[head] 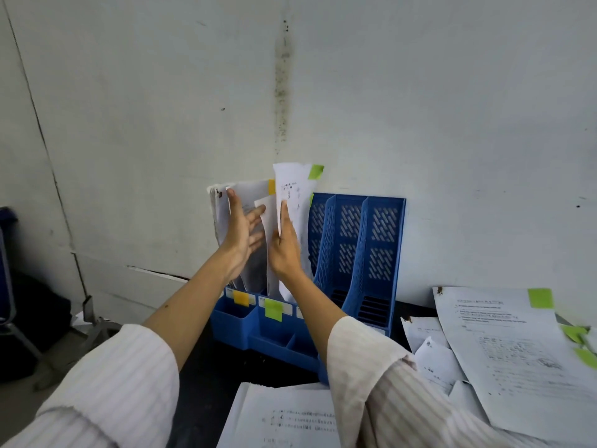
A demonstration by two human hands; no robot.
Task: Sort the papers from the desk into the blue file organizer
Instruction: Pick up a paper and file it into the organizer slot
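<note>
Both hands reach into the blue file organizer [355,253] standing at the back edge of the dark tabletop [210,357], against the white wall [323,76]. Left hand [243,236] is spread open, fingers straight, pressing against the papers [248,195] standing in the leftmost slot, which carries an orange tag [240,298]. Right hand [286,250] pinches an upright sheet with a green tag [292,189], its lower end in the second slot, marked by a green label [273,309]. The two slots to the right show only blue mesh. More loose sheets [517,357] lie piled at the right edge of the tabletop, and another sheet [284,418] lies at the front edge.
</note>
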